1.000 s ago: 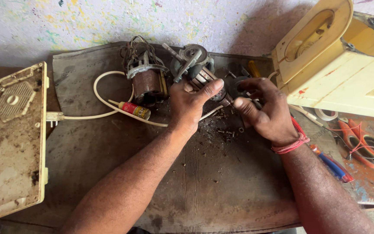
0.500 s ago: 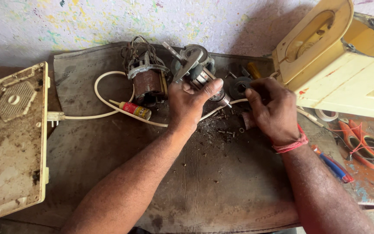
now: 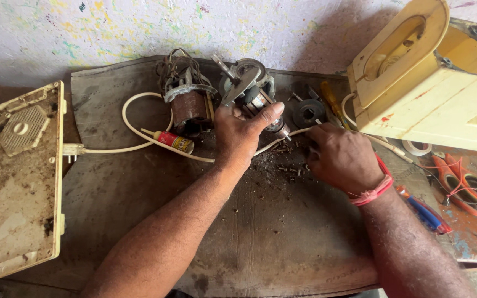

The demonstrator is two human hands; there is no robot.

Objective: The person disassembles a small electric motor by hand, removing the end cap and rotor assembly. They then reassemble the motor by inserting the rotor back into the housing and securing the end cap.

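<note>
Worn grey bench [image 3: 282,243], motor parts [image 3: 191,107], white cord [image 3: 139,132], yellow casing [image 3: 432,83]

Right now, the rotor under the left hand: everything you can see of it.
The rotor is a small motor armature: dark wound core, coppery commutator section, thin metal shaft pointing down-right. It lies tilted on the grey mat, its upper end in a grey metal bracket. The left hand grips it, thumb across the core. It looks dirty and worn.
</note>
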